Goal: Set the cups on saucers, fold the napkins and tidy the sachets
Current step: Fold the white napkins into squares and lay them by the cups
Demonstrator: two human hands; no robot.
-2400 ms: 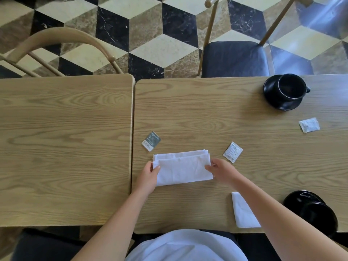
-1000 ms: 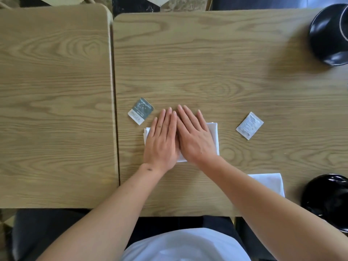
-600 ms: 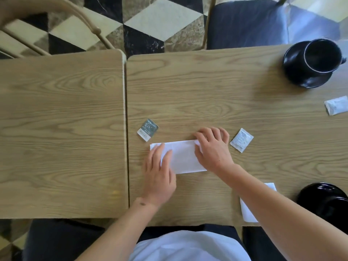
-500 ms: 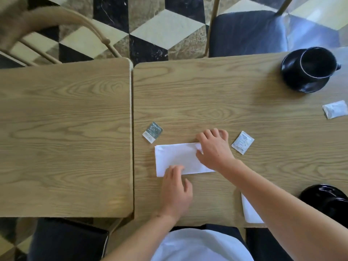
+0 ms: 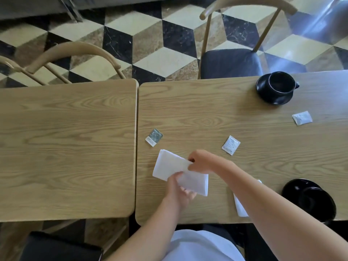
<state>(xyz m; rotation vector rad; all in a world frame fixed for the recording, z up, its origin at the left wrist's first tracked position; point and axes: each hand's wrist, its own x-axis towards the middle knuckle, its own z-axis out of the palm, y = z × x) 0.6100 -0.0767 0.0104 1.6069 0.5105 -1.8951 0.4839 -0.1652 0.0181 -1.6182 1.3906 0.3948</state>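
Observation:
A folded white napkin lies slanted on the right table, gripped by both hands. My left hand pinches its near edge. My right hand holds its far right edge. A second white napkin lies near the front edge, partly hidden under my right forearm. A grey-green sachet lies beyond the napkin, a white sachet to its right, and another white sachet far right. A black cup sits on a black saucer at the back right. Another black cup sits on its saucer at the front right.
Two wooden tables stand side by side with a narrow gap between them; the left table holds nothing. Two wooden chairs stand on the far side on a checked floor. A dark chair seat is at the near left.
Both hands went from pressing the folded napkin flat to gripping its edges; the napkin has turned from level to slanted. The head camera pulled back and up.

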